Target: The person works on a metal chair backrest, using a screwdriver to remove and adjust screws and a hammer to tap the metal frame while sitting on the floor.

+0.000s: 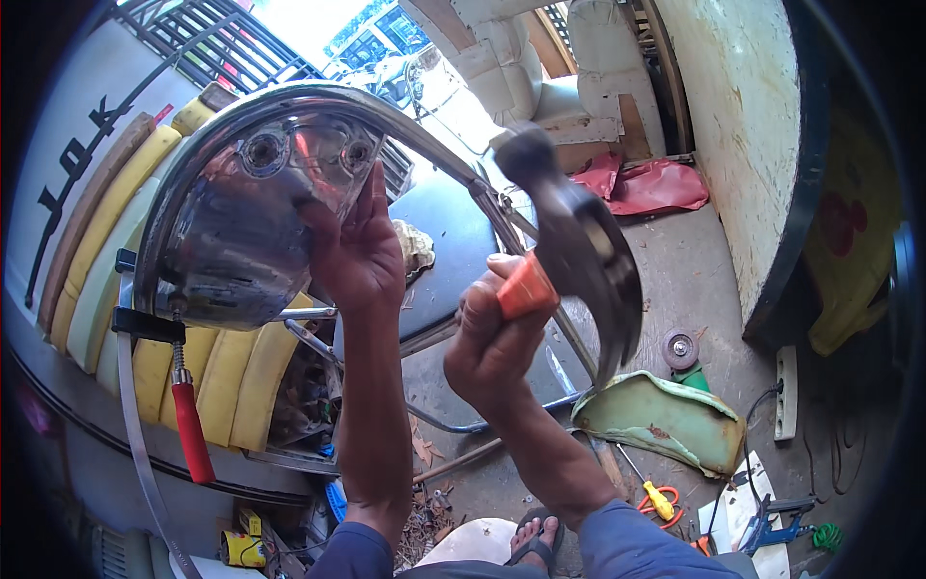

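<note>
My right hand (497, 338) is wrapped round the orange handle of a claw hammer (588, 246), raised in the middle of the view. The hammer's head is slightly smeared by motion. My left hand (362, 251) grips the right edge of a shiny, dented metal panel (241, 227) with two round fittings near its top. This panel lies against a bent chrome tube frame (318, 92). At its lower left, a bar clamp (149, 323) with a red handle holds panel and tube together. The hammer is apart from the panel.
Foam-padded strips (116, 246) stand behind the panel. A dark seat board (449, 241) lies beyond my hands. On the floor at right are a pale green metal cover (661, 420), an angle grinder (683, 357), a yellow screwdriver (660, 502) and a power strip (786, 391). Red fabric (656, 183) lies farther back.
</note>
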Available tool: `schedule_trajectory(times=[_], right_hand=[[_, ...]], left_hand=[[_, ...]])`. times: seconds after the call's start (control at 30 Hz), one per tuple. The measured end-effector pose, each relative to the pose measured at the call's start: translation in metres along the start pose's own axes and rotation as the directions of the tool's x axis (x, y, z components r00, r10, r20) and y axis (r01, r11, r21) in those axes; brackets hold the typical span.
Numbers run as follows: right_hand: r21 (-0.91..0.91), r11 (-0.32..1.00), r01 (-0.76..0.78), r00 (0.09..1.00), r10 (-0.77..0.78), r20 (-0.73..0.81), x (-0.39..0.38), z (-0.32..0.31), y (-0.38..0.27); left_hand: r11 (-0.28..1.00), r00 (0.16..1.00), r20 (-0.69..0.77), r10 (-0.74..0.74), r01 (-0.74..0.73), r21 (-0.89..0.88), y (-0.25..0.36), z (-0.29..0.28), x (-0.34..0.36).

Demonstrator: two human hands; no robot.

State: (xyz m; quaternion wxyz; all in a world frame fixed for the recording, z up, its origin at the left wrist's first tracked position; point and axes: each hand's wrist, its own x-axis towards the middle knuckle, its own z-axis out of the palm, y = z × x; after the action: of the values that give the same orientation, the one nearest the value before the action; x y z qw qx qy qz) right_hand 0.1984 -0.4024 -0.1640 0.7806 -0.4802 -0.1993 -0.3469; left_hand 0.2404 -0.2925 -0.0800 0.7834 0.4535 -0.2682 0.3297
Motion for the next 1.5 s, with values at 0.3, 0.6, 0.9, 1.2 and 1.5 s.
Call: schedule_trajectory(times=[0.3,0.6,0.9,1.2,1.5], right_hand=[[-0.155,0.984,-0.087,0.973,0.117,0.198,-0.001,0.009,0.0],[-0.231,0.97,-0.07,0.945,0.139,0.297,-0.006,0.008,0.002],[-0.126,0.991,0.05,0.997,-0.041,0.073,-0.008,0.013,0.001],[-0.103,0.964,-0.246,0.925,0.266,0.273,-0.082,-0.068,0.014],[-0.864,0.467,-0.186,-0.117,0.863,0.492,-0.203,-0.213,0.054]], left_hand=[[1.0,0.997,-0.075,0.001,0.0,0.013,0.007,-0.003,-0.007],[1.0,0.997,-0.076,-0.004,0.004,0.007,0.013,-0.01,-0.01],[0.996,0.993,-0.114,0.011,-0.001,0.089,0.017,-0.007,-0.008],[0.997,0.999,-0.007,-0.041,0.04,-0.06,0.016,-0.018,-0.012],[0.997,0.997,0.018,0.069,-0.069,0.022,0.017,-0.014,-0.006]])
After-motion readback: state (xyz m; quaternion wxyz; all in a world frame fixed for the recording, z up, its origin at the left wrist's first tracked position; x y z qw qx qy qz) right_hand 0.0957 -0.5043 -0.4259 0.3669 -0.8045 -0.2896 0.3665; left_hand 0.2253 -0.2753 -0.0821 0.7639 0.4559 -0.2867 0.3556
